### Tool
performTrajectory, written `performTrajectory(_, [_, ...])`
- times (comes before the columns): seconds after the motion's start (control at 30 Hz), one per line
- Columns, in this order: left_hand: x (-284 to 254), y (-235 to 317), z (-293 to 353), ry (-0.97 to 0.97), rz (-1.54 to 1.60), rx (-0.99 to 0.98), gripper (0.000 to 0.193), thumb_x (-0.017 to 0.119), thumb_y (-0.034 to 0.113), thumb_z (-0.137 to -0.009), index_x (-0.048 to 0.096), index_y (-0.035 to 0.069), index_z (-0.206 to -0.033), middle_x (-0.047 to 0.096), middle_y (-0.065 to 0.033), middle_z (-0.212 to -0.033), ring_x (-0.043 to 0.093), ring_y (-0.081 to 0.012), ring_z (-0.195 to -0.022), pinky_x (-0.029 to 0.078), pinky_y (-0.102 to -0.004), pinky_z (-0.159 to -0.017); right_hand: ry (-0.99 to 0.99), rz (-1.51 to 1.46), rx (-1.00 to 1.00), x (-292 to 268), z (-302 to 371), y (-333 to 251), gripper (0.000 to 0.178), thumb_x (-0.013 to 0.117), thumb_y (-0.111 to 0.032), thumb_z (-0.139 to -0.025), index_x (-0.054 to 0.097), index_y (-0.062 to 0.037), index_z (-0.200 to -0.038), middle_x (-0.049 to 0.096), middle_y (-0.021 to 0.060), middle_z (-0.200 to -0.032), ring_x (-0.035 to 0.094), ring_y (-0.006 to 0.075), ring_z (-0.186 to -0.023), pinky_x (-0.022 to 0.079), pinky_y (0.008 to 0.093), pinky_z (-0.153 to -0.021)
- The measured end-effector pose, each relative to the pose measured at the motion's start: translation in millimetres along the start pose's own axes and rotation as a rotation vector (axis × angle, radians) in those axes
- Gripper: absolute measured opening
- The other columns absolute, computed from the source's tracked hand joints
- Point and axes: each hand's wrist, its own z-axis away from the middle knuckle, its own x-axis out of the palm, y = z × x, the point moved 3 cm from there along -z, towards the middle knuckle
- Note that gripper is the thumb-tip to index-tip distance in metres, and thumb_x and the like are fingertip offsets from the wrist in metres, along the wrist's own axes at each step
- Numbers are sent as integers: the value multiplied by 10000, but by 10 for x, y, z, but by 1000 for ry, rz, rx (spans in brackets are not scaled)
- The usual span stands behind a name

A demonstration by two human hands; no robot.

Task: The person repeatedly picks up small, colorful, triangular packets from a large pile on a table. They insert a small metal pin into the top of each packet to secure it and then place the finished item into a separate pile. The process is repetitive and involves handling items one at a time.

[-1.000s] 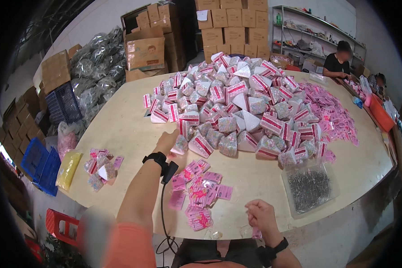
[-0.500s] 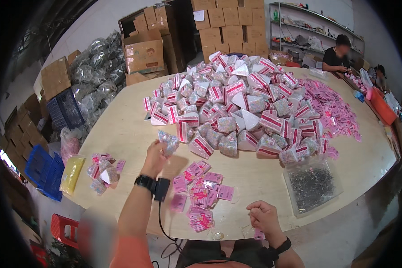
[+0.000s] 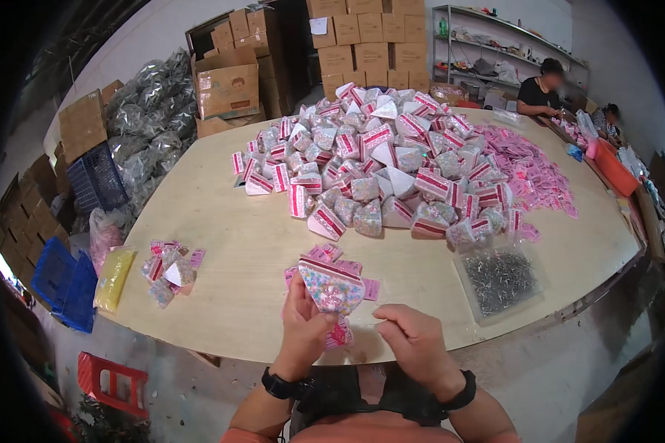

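Note:
My left hand (image 3: 304, 328) is closed round the edge of a cake-slice-shaped toy (image 3: 332, 286), white with coloured specks and a dark pink band, raised over the near part of the table. Just right of it is my right hand (image 3: 415, 336), thumb and bent fingers pressed together near the toy; whatever they pinch is too small to make out. Partly hidden beneath the toy and left hand lie several pink printed cards (image 3: 372, 289). Beyond them rises a large heap of the same wedge toys (image 3: 366, 190).
On the right is a clear tray of small metal pins (image 3: 499, 282); behind it spreads a pile of pink cards (image 3: 532, 170). A small group of toys (image 3: 171, 268) and a yellow bag (image 3: 114, 279) sit left. Another person (image 3: 541, 94) works at the far right.
My left hand has brought the toy from the left towards me, over the pink cards. My right hand has moved up and left towards it; the pink card hanging below it no longer shows.

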Motion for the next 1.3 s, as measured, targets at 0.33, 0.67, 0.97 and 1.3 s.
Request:
performTrajectory(0.33, [170,-36,140,13,-84,131,810,637,-72,-684,208,37,-1364,420,-124,-1271,446,-220,-1174,389,-368,-978,41,175,-235,59,41,-282,175,579,-77,-814,584,-15,-978,608,130,-820,610,281,-721,487,343,-593])
performTrajectory(0.67, [247,32,196,46,-179,204,812,573,-98,-647,212,32,-1362,414,-117,-1265,456,-227,-1166,390,-373,-980,70,296,-321,83,21,-339,140,590,-68,-790,583,-37,-926,572,95,-715,588,259,-614,453,346,-514])
performTrajectory(0.97, [238,3,208,-24,-231,241,821,630,-70,-699,179,43,-1375,388,-134,-1279,435,-226,-1176,380,-366,-982,62,350,-277,57,50,-381,162,587,0,-750,588,-20,-910,565,126,-695,571,293,-610,445,363,-530])
performTrajectory(1.3, [280,12,222,-20,-299,290,810,613,-81,-717,155,29,-1376,392,-139,-1268,435,-227,-1173,378,-359,-971,61,477,-330,50,49,-373,145,606,-15,-728,582,-40,-869,528,101,-640,536,276,-542,410,368,-480])
